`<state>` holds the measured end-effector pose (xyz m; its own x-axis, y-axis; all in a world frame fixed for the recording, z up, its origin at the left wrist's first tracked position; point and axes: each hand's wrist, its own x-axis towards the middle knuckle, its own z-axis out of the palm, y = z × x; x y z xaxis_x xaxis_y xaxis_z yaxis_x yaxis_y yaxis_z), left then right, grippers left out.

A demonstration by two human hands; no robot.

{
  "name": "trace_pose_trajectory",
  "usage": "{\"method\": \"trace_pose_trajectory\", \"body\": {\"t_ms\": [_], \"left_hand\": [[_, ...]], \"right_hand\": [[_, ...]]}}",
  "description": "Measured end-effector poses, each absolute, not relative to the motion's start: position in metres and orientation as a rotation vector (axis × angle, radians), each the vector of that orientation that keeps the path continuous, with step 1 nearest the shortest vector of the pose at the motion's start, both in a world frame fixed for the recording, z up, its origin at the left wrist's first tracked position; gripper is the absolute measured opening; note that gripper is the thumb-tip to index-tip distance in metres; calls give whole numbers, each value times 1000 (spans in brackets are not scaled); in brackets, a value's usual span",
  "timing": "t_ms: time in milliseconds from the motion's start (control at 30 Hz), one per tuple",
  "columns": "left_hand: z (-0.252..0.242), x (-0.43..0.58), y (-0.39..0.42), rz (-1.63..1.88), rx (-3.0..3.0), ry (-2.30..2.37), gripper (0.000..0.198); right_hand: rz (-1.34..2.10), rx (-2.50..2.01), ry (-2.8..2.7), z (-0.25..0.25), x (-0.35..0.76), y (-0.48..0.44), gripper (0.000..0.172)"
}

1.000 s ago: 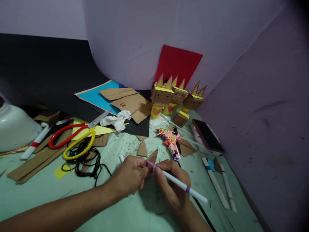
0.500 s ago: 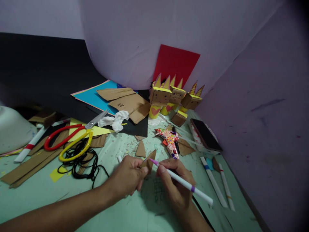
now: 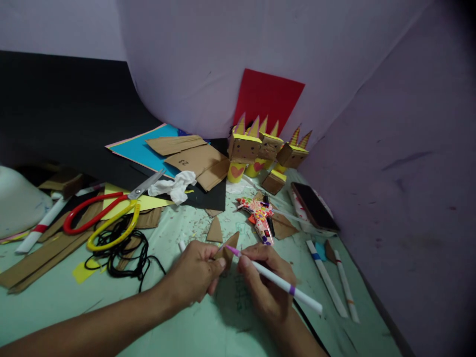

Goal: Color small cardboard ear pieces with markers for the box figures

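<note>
My left hand pinches a small pointed cardboard piece between thumb and fingers, its tip pointing up and to the right. In my right hand is a white marker with a purple band, held like a pen. Its purple tip touches or nearly touches the left edge of the cardboard piece. Just beyond my hands, a second pointed cardboard piece lies on the pale green table cover. Farther back lies a flower-patterned glue gun.
Scissors with red and yellow handles lie at left over black cord and cardboard strips. Several cardboard box figures with pointed horns stand at the back. At right are a phone and two markers.
The marker tip has shifted left and slightly down along the cardboard piece. Both hands keep their grips, and the whole view has moved slightly.
</note>
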<state>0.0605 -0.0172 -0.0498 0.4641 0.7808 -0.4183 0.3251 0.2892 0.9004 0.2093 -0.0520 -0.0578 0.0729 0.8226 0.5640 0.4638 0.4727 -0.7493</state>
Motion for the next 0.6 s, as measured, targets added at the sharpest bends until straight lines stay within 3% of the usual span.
{"method": "trace_pose_trajectory", "body": {"t_ms": [600], "left_hand": [[-48,62,-18,432,1286,1119,27]], "right_hand": [[312,-1228,-1512,-60,212,-51,3]]}}
